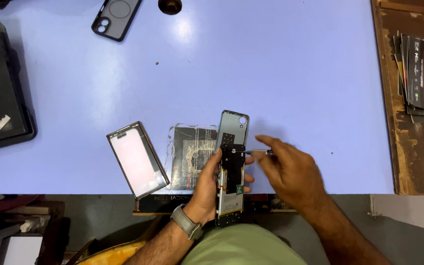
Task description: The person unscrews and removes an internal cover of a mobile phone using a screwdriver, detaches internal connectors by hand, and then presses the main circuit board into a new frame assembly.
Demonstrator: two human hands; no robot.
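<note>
Left grip (207, 189) clasps opened phone (231, 167); right grip (290, 172) pinches screwdriver (258, 152) (tip indistinct).

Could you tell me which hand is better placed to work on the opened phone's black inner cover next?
The right hand: it pinches a thin metal tool whose tip reaches the opened phone, while the left hand grips the phone's frame.

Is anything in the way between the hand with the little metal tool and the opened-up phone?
Nothing visible is. The right hand holds a thin silver tool whose tip already reaches the black inner cover of the opened phone body, which the left hand grips from the side. The detached screen panel lies apart on the blue table.
</note>
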